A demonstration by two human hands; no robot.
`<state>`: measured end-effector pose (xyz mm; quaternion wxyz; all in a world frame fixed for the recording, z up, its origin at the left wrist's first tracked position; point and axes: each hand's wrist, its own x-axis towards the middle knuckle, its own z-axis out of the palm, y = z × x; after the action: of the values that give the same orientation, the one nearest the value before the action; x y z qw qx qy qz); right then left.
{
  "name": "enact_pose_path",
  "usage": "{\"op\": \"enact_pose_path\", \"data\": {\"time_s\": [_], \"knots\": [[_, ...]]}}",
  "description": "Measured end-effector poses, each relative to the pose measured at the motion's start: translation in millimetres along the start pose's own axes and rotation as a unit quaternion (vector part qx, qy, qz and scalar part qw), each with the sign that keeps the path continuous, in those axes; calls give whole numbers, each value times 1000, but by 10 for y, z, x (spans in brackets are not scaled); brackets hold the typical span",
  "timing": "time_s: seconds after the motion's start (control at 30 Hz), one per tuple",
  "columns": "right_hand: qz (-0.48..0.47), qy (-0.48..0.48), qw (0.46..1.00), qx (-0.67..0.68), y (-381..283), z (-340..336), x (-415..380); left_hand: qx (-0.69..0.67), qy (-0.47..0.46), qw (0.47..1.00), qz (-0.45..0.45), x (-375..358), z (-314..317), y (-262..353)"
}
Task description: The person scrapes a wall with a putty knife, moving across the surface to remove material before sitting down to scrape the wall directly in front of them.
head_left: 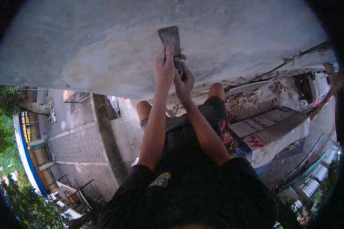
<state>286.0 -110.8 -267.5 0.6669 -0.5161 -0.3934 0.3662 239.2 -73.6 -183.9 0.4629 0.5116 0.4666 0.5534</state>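
Note:
A grey, dusty scraper (169,36) with a flared flat blade lies against the pale concrete surface (111,57), its wide edge pointing away from me. My left hand (164,72) grips it low on the blade, thumb pressed along the face. Just to the right, my right hand (185,83) is closed around the dark handle end, close beside the left. Some of the fingers of both hands are hidden behind the tool. Around the blade the concrete shows a lighter, yellowish smeared patch.
A green cable or hose (277,66) runs along the surface's right edge. To the lower right stands a printed white board or sheet-covered box (269,122). Paved ground (78,147) and a low wall edge (107,133) lie to the left, with trees (5,133) beyond.

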Motion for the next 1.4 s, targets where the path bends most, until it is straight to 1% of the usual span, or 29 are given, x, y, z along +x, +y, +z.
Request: {"op": "enact_pose_path", "data": {"time_s": [0.1, 0.2, 0.3, 0.4, 0.5, 0.6, 0.7, 0.8, 0.9, 1.0, 1.1, 1.2, 1.23, 1.3, 1.4], "knots": [[-54, 26, 998, 28, 3, 46, 8, 80, -8, 997, -16, -9, -62, -54], [9, 16, 998, 59, -172, 34, -53, 34, -16, 998, -51, 8, -79, -114], [-11, -2, 1000, -7, -172, -7, -42, 19, -25, 997, -66, -5, -77, -83], [-13, 30, 999, -2, -101, 45, -28, 23, 6, 999, -42, -9, -25, 1], [5, 29, 996, 81, -177, 84, -29, -21, -14, 998, -49, 32, -46, 8], [-12, 1, 999, 48, -132, 62, -11, 44, -23, 999, -17, 40, -75, 23], [-30, 20, 999, 29, -112, 88, -32, 56, -13, 997, -47, 10, -73, 35], [-62, 62, 992, 88, -88, 158, -35, 16, -11, 998, -61, 41, -77, -36], [4, -1, 1000, 26, -113, 58, -10, 12, -15, 1000, -12, 54, -65, -16], [-28, 27, 997, 65, -185, 91, -15, 43, -18, 999, 1, 44, -76, -43], [2, 5, 997, 78, -178, 69, -44, 50, 23, 998, -14, 8, -38, 3], [-7, 2, 998, 69, -164, 57, -20, 35, -14, 997, -70, 21, -60, 88], [-12, -4, 998, 54, -176, 33, -32, 36, -17, 997, -72, 1, -65, 76], [-27, -16, 999, 27, -224, 1, -10, 38, -22, 997, -70, -1, -71, 63], [-42, 17, 998, 48, -246, 43, -25, 21, 7, 999, -39, 1, -16, 0]]}}
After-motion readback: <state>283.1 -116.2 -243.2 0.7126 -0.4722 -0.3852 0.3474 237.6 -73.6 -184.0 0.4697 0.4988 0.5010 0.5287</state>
